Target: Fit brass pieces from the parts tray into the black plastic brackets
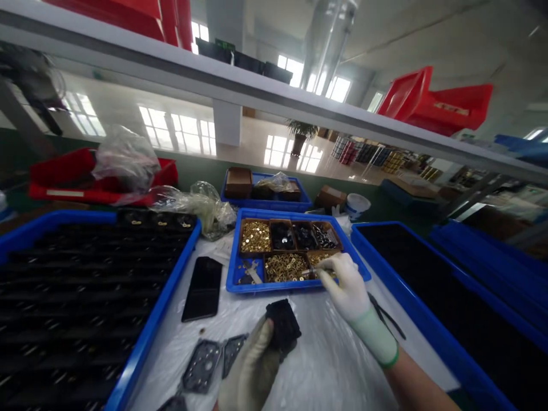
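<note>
My left hand [252,362], in a pale glove, is closed around a black square plastic housing [283,324] and keeps it tilted above the white-covered table. My right hand [345,282], in a white glove with a green cuff, pinches a slim metal tool [309,272] whose exact kind is unclear. That tool's tip is over small brass parts [285,267] in the front of a blue parts tray [246,287]. Cardboard boxes in the tray hold brass pieces [256,236], black parts [282,236] and dark metal pieces [324,236].
Left of me, a big blue tray [148,331] holds rows of black housings [77,297]. A black phone [202,288] and grey patterned plates [202,365] lie nearby. Another blue tray [411,291] stands right, beside black-handled pliers or similar [387,317]. A shelf [257,94] crosses above.
</note>
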Tool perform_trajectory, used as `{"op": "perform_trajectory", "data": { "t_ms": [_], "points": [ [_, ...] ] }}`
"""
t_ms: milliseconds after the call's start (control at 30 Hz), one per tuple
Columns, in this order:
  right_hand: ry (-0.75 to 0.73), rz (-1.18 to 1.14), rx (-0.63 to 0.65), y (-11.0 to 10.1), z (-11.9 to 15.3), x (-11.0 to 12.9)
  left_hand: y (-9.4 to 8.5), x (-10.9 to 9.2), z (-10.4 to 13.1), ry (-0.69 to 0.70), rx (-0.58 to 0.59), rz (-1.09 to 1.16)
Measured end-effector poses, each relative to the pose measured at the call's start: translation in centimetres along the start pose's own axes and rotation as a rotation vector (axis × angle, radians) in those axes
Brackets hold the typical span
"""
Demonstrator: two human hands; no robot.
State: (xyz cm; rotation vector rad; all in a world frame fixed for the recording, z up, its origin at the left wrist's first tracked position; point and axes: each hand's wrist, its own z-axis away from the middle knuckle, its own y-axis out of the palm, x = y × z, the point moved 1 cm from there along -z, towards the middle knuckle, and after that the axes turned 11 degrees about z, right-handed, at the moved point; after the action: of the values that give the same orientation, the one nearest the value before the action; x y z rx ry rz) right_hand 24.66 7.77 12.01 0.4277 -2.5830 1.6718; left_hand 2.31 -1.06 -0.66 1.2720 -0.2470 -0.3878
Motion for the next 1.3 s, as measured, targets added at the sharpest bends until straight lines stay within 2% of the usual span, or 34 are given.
{"op": "perform_trajectory", "data": {
  "t_ms": [133, 267, 500, 800, 1067, 1300],
  "points": [
    [-0.173, -0.195, -0.13, -0.9, 4.6, 4.5, 2.8, 0.2, 0.5, 0.077, 0.036, -0.103],
    [-0.196, -0.22, -0.153, -0.2, 6.3, 6.3, 3.9, 0.1, 0.7, 0.054, 0.119, -0.137],
    [-0.289, -0.093, -0.099, 0.3, 7.5, 5.7, 3.4, 0.2, 0.8, 0.055, 0.191, -0.213],
    [-0.29, 0.016, -0.053, 0.1, 8.7, 6.1, 3.3, 0.1, 1.0, 0.077, 0.247, -0.384],
    [-0.18, -0.217, -0.107, 0.5, 8.6, 6.9, 3.9, 0.0, 1.3, 0.088, 0.267, -0.408],
    [-0.169, -0.253, -0.087, 1.5, 9.1, 6.9, 3.7, -0.2, 1.6, 0.062, 0.228, -0.448]
  ]
}}
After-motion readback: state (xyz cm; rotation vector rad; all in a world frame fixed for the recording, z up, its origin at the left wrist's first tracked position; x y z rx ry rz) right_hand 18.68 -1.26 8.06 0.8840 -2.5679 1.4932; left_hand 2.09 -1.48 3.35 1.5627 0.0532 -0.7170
